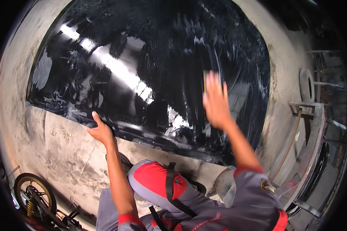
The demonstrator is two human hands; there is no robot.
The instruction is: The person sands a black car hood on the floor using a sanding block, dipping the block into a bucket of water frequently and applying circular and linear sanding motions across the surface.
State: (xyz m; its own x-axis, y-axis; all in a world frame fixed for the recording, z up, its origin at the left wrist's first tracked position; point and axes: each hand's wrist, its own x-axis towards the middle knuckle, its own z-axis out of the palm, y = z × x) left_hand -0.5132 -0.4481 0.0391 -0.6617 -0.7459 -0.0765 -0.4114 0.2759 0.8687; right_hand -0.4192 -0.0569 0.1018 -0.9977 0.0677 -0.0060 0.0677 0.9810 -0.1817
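A large, glossy black panel, by its shape a car hood [162, 73], lies in front of me, wet and streaked with greyish smears and bright light reflections. My left hand [101, 131] grips its near edge on the left, with the thumb up and the other fingers mostly out of sight. On the right part of the panel, my right hand [216, 102] is laid with its fingers stretched forward, slightly blurred. Beneath those fingers a thin, flat pad with a pale edge [205, 81] shows; what it is made of I cannot make out.
Pale, stained concrete floor [61, 138] surrounds the panel. A motorcycle wheel [34, 194] stands at the lower left. To the right are a metal frame [312, 111], a tyre [306, 84] and other metal parts. My grey-and-red trouser knee [154, 179] is close to the near edge.
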